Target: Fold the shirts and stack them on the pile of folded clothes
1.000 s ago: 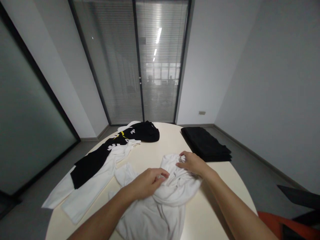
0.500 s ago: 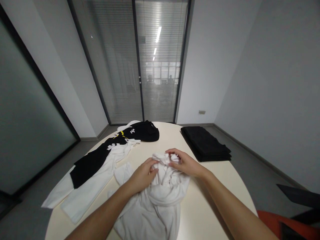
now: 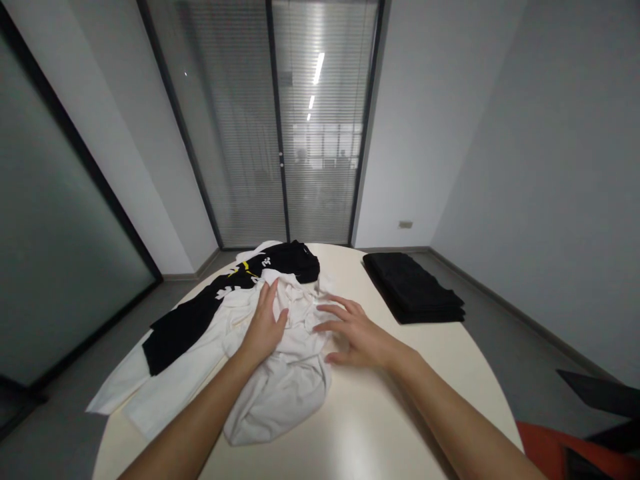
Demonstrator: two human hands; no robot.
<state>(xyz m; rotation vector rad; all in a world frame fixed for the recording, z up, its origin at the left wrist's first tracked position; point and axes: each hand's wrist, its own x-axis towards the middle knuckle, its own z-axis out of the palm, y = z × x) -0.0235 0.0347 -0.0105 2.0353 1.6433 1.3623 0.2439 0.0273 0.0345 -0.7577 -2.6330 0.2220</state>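
A crumpled white garment point(image 3: 287, 373) lies bunched on the round table, its kind hidden by the folds. My left hand point(image 3: 263, 327) rests on its left side with the fingers stretched forward and the thumb apart. At its right edge is my right hand point(image 3: 353, 333), fingers spread and slightly bent, with the fingertips at or just over the cloth. Neither hand grips the fabric. To the left, more white clothing point(image 3: 170, 387) lies flat, and a black garment point(image 3: 187, 327) with white and yellow print stretches over it toward the far edge.
A neat stack of folded black cloth point(image 3: 413, 287) sits at the table's right side. The cream tabletop point(image 3: 380, 420) has a curved edge. A red and black chair point(image 3: 560, 447) stands at the lower right, and a glass partition with blinds point(image 3: 320, 167) is beyond the table.
The white garment has moved away from me and left, now touching the other clothes. Both hands have let go of the gathered cloth and opened.
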